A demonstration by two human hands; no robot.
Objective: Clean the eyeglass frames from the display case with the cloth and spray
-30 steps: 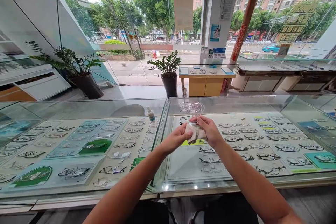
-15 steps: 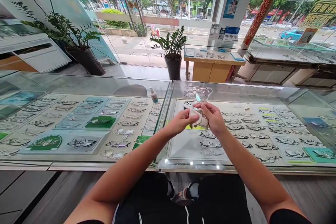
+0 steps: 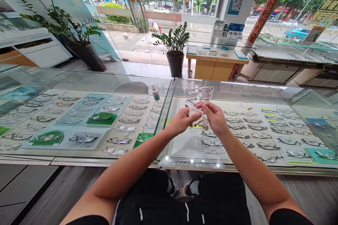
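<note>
My left hand is closed on a whitish cleaning cloth, its thumb pressing the folds together. Against it, my right hand pinches a pair of glasses with a thin, clear-looking frame; one lens catches a pale glint beyond the fingertips. The cloth wraps part of the glasses, so the other lens and most of the frame are hidden. Both hands are held above the glass display case. On the glass to their left stands a small white spray bottle with a blue-green label.
Rows of eyeglasses lie inside the glass display case. A second case with more frames adjoins on the left. Beyond stand a potted plant and a wooden display table, before the shop window.
The cloth has turned and bunched lower between my fingers, and the bright cyan reflection on the exposed lens has faded. My view has tilted slightly; both hands stay in nearly the same place.
</note>
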